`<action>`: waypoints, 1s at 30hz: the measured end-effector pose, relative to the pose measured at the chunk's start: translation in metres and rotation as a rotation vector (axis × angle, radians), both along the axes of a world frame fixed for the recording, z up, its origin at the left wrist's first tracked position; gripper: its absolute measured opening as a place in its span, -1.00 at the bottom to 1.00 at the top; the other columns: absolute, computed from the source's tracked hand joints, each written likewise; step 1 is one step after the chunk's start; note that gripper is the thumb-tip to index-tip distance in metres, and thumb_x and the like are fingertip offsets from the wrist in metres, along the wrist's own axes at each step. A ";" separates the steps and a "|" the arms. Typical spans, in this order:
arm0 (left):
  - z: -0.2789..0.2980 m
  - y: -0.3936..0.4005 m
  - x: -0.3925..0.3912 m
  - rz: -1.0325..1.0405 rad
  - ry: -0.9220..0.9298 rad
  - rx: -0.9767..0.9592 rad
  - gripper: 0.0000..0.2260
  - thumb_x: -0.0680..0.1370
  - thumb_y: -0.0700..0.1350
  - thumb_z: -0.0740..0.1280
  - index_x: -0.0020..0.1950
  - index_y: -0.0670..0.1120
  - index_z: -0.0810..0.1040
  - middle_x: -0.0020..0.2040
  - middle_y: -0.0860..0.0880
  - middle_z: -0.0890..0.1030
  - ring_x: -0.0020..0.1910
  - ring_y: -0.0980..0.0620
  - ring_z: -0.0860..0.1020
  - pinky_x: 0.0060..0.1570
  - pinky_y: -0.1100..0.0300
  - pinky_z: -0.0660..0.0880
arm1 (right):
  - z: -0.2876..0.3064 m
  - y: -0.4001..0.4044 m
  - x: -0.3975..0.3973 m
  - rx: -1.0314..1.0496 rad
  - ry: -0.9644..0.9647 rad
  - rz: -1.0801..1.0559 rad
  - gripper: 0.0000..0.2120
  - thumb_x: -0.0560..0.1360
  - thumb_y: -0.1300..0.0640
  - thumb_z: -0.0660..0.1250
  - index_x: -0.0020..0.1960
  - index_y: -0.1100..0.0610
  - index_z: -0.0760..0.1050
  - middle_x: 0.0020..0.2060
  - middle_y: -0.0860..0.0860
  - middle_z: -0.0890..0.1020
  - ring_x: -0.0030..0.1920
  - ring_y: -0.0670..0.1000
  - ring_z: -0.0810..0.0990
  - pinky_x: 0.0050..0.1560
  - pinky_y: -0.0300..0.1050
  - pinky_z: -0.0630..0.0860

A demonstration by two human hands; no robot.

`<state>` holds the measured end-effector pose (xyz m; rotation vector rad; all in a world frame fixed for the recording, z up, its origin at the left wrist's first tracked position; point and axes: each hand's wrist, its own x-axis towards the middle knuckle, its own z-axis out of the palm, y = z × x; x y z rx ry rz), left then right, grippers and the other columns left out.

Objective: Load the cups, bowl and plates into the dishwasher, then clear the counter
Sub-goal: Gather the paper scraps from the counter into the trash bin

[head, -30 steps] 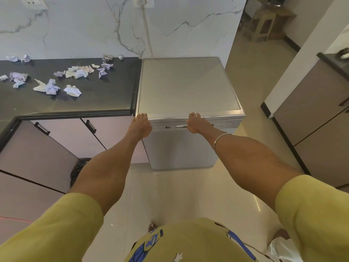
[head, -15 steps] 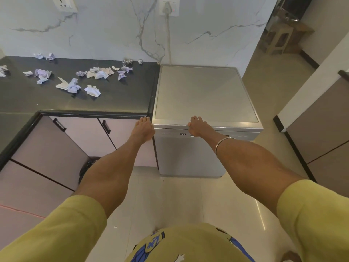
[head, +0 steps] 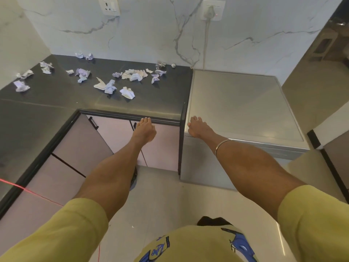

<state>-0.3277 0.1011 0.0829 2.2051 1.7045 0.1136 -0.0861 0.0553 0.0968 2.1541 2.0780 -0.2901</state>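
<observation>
Dishwasher: the square stainless-steel dishwasher (head: 239,103) stands on the floor just right of the counter, door closed, flat top bare.
Right hand: your right hand (head: 197,127) lies on the near left corner of the dishwasher top, fingers straight and close together, palm down, holding nothing. A thin metal bangle (head: 222,144) sits on that forearm.
Left hand: your left hand (head: 144,129) reaches to the front edge of the black stone counter (head: 56,97), fingers straight and together, fingertips at the edge; you can't tell if they touch it. It holds nothing.
Counter: crumpled white and lilac paper scraps (head: 109,86) lie scattered across its back and middle, well apart from both hands.
Below: pale pink cabinet doors (head: 160,146) with black handles under the counter.
Wall: white marble backsplash with a plugged-in socket (head: 212,10) above the dishwasher, cord running down.
You: yellow sleeves, yellow shirt with blue print.
</observation>
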 end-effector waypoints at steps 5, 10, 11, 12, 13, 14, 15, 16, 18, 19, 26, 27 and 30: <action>-0.008 0.032 -0.029 0.067 -0.013 0.001 -0.52 0.66 -0.13 0.00 0.55 -0.29 0.15 0.54 -0.24 0.22 0.54 -0.18 0.16 0.53 -0.09 0.09 | -0.002 0.043 -0.029 0.012 -0.010 0.081 -0.61 0.63 0.16 0.10 0.42 0.24 0.35 0.44 0.22 0.29 0.44 0.24 0.27 0.36 0.17 0.32; -0.012 0.076 -0.045 0.136 -0.025 0.006 -0.54 0.67 -0.13 0.00 0.54 -0.31 0.16 0.54 -0.26 0.22 0.55 -0.18 0.14 0.54 -0.10 0.03 | -0.002 0.103 -0.043 0.067 0.069 0.102 -0.63 0.65 0.15 0.07 0.38 0.31 0.35 0.37 0.23 0.35 0.38 0.25 0.31 0.32 0.20 0.37; -0.011 0.084 -0.047 0.146 -0.029 0.005 -0.54 0.68 -0.13 0.00 0.54 -0.31 0.15 0.55 -0.25 0.20 0.56 -0.18 0.12 0.54 -0.09 0.02 | -0.003 0.116 -0.045 0.073 0.090 0.103 -0.63 0.65 0.15 0.06 0.37 0.31 0.35 0.36 0.22 0.36 0.37 0.25 0.31 0.31 0.21 0.37; -0.011 0.092 -0.048 0.158 -0.033 0.005 -0.54 0.68 -0.14 0.00 0.55 -0.31 0.14 0.55 -0.25 0.20 0.56 -0.18 0.12 0.54 -0.09 0.02 | -0.003 0.129 -0.047 0.074 0.107 0.106 -0.64 0.65 0.15 0.06 0.36 0.31 0.36 0.35 0.22 0.36 0.37 0.25 0.31 0.31 0.21 0.36; -0.010 0.101 -0.050 0.171 -0.035 0.008 -0.55 0.68 -0.14 0.01 0.54 -0.31 0.15 0.55 -0.24 0.21 0.55 -0.18 0.12 0.54 -0.08 0.02 | -0.002 0.143 -0.049 0.068 0.120 0.111 -0.63 0.66 0.14 0.05 0.37 0.31 0.35 0.36 0.22 0.36 0.38 0.25 0.31 0.32 0.21 0.34; -0.009 0.111 -0.052 0.188 -0.037 0.013 -0.55 0.68 -0.14 0.01 0.53 -0.30 0.17 0.54 -0.24 0.23 0.55 -0.18 0.14 0.53 -0.08 0.03 | -0.001 0.157 -0.051 0.065 0.140 0.109 -0.62 0.66 0.13 0.05 0.39 0.31 0.33 0.37 0.21 0.35 0.39 0.24 0.31 0.33 0.21 0.33; -0.008 0.122 -0.055 0.208 -0.037 0.014 -0.56 0.67 -0.14 0.02 0.52 -0.30 0.19 0.52 -0.24 0.25 0.54 -0.18 0.16 0.52 -0.08 0.04 | 0.001 0.171 -0.054 0.064 0.170 0.096 -0.60 0.66 0.10 0.04 0.40 0.31 0.30 0.39 0.20 0.35 0.40 0.23 0.30 0.34 0.20 0.31; -0.006 0.133 -0.058 0.228 -0.037 0.017 -0.57 0.67 -0.14 0.02 0.51 -0.30 0.21 0.51 -0.25 0.27 0.52 -0.18 0.18 0.51 -0.08 0.05 | 0.001 0.186 -0.056 0.064 0.198 0.089 -0.59 0.67 0.09 0.03 0.41 0.30 0.28 0.40 0.19 0.35 0.40 0.22 0.30 0.34 0.19 0.31; -0.003 0.156 -0.064 0.267 -0.045 0.016 -0.57 0.66 -0.14 0.02 0.50 -0.31 0.23 0.50 -0.25 0.29 0.51 -0.18 0.20 0.51 -0.10 0.07 | 0.001 0.217 -0.061 0.069 0.229 0.101 -0.59 0.67 0.07 0.01 0.39 0.30 0.29 0.38 0.19 0.36 0.39 0.21 0.32 0.32 0.18 0.31; -0.001 0.166 -0.067 0.287 -0.050 0.014 -0.57 0.66 -0.14 0.02 0.49 -0.30 0.24 0.49 -0.25 0.29 0.51 -0.18 0.21 0.51 -0.11 0.08 | 0.002 0.231 -0.063 0.067 0.238 0.110 -0.60 0.67 0.07 0.01 0.38 0.29 0.31 0.36 0.18 0.38 0.38 0.20 0.33 0.31 0.18 0.32; 0.002 0.214 -0.083 0.411 -0.070 0.008 -0.60 0.66 -0.14 0.02 0.44 -0.32 0.29 0.45 -0.28 0.35 0.43 -0.25 0.31 0.43 -0.14 0.22 | 0.002 0.300 -0.086 0.087 0.358 0.184 -0.65 0.67 0.07 0.03 0.25 0.29 0.40 0.25 0.21 0.45 0.30 0.25 0.40 0.25 0.17 0.37; -0.001 0.218 -0.086 0.431 -0.079 -0.001 -0.61 0.66 -0.14 0.02 0.42 -0.32 0.30 0.44 -0.29 0.36 0.41 -0.26 0.33 0.42 -0.13 0.24 | 0.002 0.305 -0.091 0.093 0.374 0.190 -0.66 0.66 0.07 0.05 0.23 0.29 0.41 0.24 0.22 0.47 0.28 0.27 0.43 0.23 0.16 0.38; -0.002 0.229 -0.095 0.487 -0.090 -0.026 -0.61 0.66 -0.13 0.02 0.40 -0.33 0.32 0.42 -0.30 0.37 0.37 -0.29 0.38 0.37 -0.13 0.30 | 0.002 0.320 -0.106 0.116 0.408 0.194 -0.71 0.64 0.08 0.10 0.15 0.25 0.48 0.15 0.24 0.58 0.16 0.31 0.54 0.12 0.11 0.46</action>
